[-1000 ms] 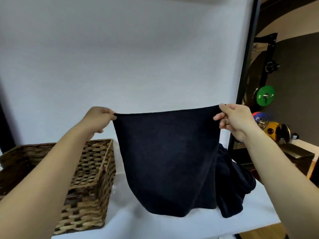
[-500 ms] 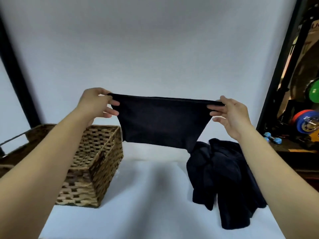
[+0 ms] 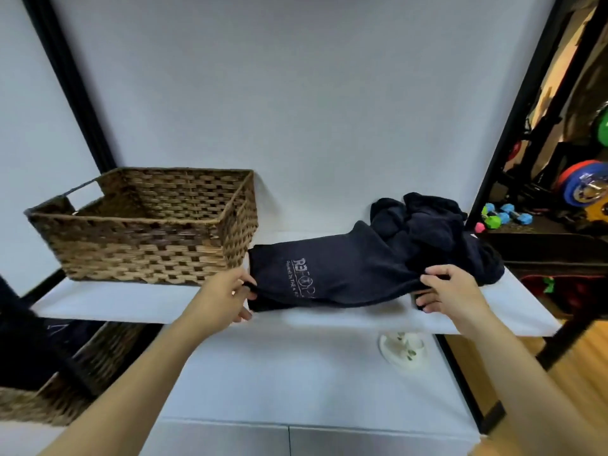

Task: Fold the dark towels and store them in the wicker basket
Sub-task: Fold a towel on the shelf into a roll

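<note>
Towel (image 3: pixel 332 274) on table, left hand (image 3: pixel 227 294), right hand (image 3: pixel 450 292) pinching ends

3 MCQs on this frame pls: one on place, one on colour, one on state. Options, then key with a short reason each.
1. Where is the basket relative to the held towel?
A. left of it
B. right of it
C. on top of it

2. What colour is the towel pile?
A. white
B. dark navy
C. green

3. How is the held towel handled?
A. left hand only
B. lies untouched
C. gripped by both hands

Key: 1 A, the basket stands left on the shelf. 2 B, the pile is dark. 3 C, left hand and right hand pinch its two ends.
</note>
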Demonstrator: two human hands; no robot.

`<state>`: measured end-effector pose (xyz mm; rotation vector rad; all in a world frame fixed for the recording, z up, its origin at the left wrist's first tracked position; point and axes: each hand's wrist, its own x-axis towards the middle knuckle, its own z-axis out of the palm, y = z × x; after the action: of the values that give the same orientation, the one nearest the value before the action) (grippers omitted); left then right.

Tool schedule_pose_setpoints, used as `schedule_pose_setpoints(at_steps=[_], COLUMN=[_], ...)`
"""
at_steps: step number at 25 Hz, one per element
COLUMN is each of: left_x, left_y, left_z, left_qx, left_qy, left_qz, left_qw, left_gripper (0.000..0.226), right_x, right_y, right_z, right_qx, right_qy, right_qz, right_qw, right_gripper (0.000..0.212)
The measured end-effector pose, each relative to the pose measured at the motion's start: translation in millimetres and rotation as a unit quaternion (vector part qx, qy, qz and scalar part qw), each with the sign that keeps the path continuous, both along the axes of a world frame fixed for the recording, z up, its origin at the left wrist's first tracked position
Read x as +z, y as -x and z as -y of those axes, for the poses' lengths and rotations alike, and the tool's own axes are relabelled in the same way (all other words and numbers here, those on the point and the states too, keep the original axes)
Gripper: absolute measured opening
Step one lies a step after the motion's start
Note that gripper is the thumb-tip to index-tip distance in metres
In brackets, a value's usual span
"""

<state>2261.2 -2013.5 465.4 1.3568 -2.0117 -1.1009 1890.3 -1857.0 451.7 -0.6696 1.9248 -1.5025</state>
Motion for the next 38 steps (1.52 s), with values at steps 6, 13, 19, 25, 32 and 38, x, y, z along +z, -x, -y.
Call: schedule_pose_setpoints(at_steps=[6, 13, 19, 25, 32, 38], left_x=[-72.9, -35.2, -16.2, -19.0, -5.2, -0.7], left_y=[-40.1, -8.1, 24.0, 36.0, 82.4, 80.6], left_z=[-28.2, -32.1, -21.8, -20.1, -13.2, -6.3], left_qx=[-0.012, 0.043, 0.005, -0.030, -0.096, -0.049], left_qy=[0.047, 0.187, 0.092, 0.132, 0.219, 0.208], left_qz=[0.057, -0.104, -0.060, -0.088, -0.140, -0.211], left_qw=[0.997, 0.976, 0.994, 0.987, 0.961, 0.954], left_gripper=[0.034, 0.019, 0.017, 0.025, 0.023, 0.026], right_x=[-33.6, -19.7, -4.1, -12.7, 18.0, 20.8], right_y=[-30.7, -21.5, 4.5, 7.8, -91.2, -127.1], right_z=[-45.3, -19.1, 12.7, 34.4, 88.6, 98.0], right_qx=[0.042, -0.034, -0.052, -0.019, 0.206, 0.258], right_qy=[-0.136, -0.049, 0.020, 0.034, 0.165, 0.163], right_qz=[0.007, -0.085, -0.081, -0.110, -0.256, -0.251], right_qw=[0.990, 0.995, 0.995, 0.993, 0.930, 0.919], right_gripper=[0.015, 0.015, 0.019, 0.016, 0.007, 0.017])
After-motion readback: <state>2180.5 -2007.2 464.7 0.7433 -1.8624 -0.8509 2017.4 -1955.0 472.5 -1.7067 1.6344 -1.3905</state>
